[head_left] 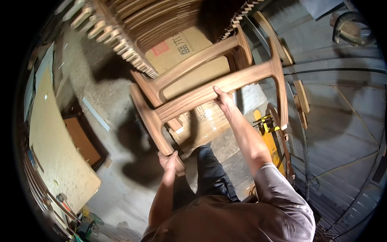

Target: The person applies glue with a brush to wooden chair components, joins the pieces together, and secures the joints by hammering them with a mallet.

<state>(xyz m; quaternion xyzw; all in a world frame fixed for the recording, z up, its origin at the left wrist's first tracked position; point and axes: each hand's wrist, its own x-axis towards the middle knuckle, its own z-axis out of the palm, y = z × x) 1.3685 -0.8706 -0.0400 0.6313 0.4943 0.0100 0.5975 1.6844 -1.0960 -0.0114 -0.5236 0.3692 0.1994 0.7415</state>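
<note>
A person looks down at their own two bare hands carrying a wooden chair frame (pixel 209 86) above a concrete workshop floor (pixel 117 101). The frame is held out in front of the body, in the middle of the view, tilted so its legs run left and right.

The left hand (pixel 169 159) is closed around the lower end of one leg, near the body. The right hand (pixel 222 98) is closed over a long rail, farther out and to the right. Both grips look firm, though the fingertips are hidden behind the wood.

Far and to the left, a tall stack of similar wooden frames (pixel 133 28) rises close to the carried piece. A cardboard box (pixel 183 48) shows through the frame, and a flattened one (pixel 203 121) lies on the floor below. A yellow clamp (pixel 264 121) stands just right of the right forearm, beside curved wooden parts (pixel 300 97) leaning on a corrugated wall (pixel 342 80).

Likely risks: the frame's far end could knock the stack, since they are so close. The lower leg could strike the person's knee (pixel 207 157), which sits just under the left hand. Loose cables (pixel 350 161) on the right could snag a foot.
</note>
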